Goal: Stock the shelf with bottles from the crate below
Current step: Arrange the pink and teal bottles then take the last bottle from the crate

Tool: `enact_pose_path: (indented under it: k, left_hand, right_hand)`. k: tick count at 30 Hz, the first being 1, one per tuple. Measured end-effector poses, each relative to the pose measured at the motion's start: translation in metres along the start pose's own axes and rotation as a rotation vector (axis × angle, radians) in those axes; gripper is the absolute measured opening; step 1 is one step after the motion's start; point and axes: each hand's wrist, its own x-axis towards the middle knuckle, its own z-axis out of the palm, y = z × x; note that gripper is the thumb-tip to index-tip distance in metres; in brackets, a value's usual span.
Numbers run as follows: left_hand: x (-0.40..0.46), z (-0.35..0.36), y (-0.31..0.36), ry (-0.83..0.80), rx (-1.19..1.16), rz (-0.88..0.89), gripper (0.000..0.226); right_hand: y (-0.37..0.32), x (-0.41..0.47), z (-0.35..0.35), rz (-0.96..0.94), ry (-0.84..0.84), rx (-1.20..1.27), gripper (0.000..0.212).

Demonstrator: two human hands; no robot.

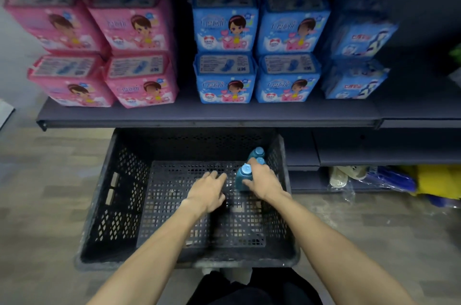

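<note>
In the head view, a teal bottle [242, 178] standing at the right side of the black crate [117, 194] is clasped by the right hand [263, 181], fingers curled round it, apparently for lifting to the shelf [174, 115]. At least 2 more bottles [257, 153] are kept behind. The left hand [208, 192] is held beside it, fingers relaxed and slightly apart, gripping nothing.

Hidden partly behind the right hand [263, 183]: teal bottles [243, 178]. Blurred: pink packs [62, 27]. Cut off: forearms.
</note>
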Motion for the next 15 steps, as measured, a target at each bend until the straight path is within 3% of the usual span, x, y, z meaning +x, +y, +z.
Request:
enact_pose_path:
  k: [15]
  left_hand:
    - [-0.017,-0.057,-0.013,0.207,0.129,0.155,0.059]
  right_hand:
    - [-0.043,-0.029,-0.057,-0.123,0.157,-0.026,0.038]
